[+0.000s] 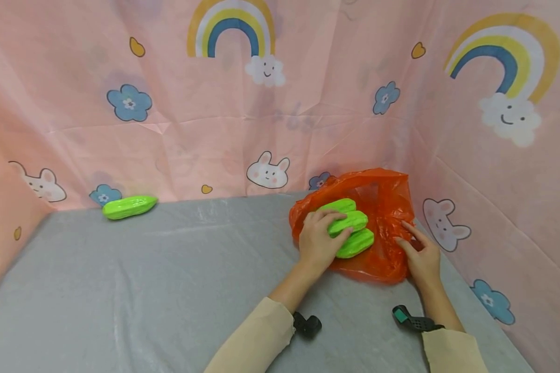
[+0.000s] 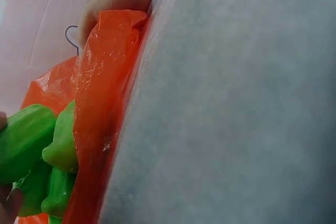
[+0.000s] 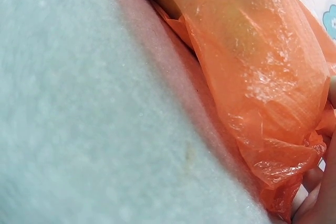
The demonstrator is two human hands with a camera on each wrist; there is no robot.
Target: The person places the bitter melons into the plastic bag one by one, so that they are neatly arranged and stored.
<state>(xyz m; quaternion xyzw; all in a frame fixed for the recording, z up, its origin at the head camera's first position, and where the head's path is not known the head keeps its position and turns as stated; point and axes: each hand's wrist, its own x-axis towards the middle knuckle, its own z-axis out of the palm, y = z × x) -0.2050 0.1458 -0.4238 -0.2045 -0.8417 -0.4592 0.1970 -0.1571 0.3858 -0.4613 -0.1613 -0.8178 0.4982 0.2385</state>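
Note:
Several bright green, ridged, elongated vegetables (image 1: 356,243) lie together in the mouth of an orange-red plastic bag (image 1: 392,207). My left hand (image 1: 318,239) reaches over the bag's near left rim and holds the middle green vegetable (image 1: 356,219) between thumb and fingers. At the left edge of the left wrist view, fingertips (image 2: 11,203) touch a green vegetable (image 2: 26,135). On the bag's right side, my right hand (image 1: 423,259) pinches its crumpled rim. The right wrist view has the bag (image 3: 262,93) bunched against the fingers, which are partly cut off.
A single green vegetable (image 1: 129,207) lies at the back left of the grey table cover (image 1: 168,290). Pink printed cloth walls (image 1: 168,140) stand behind and at both sides; the right wall is close to the bag and right hand.

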